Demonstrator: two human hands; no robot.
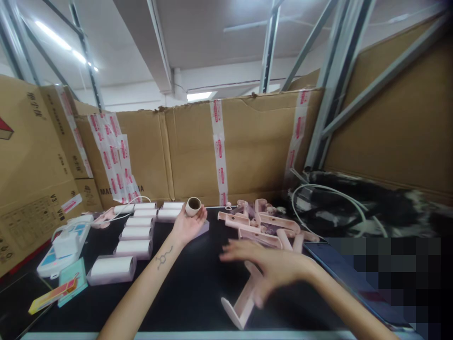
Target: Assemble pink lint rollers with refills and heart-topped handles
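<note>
My left hand (190, 227) reaches toward the back of the black table and holds a white roll (194, 206), its brown hollow end turned toward me. A pale plastic case (202, 229) shows partly behind that hand. My right hand (271, 267), slightly blurred, has its fingers stretched out and thumb apart. Below it lies a pink plastic bracket (244, 300) with an upright rounded end; part of it is hidden by the hand, and I cannot tell whether they touch. Beyond the right hand sits a pile of pink plastic parts (264, 224).
Several white rolls in clear cases (133, 249) stand in rows at the left. Further left are a white power strip (65, 245), a teal packet (72, 282) and a yellow-orange box (53, 295). A phone (357, 283) and black bag with cable (375, 208) lie right. Cardboard (191, 151) walls the back.
</note>
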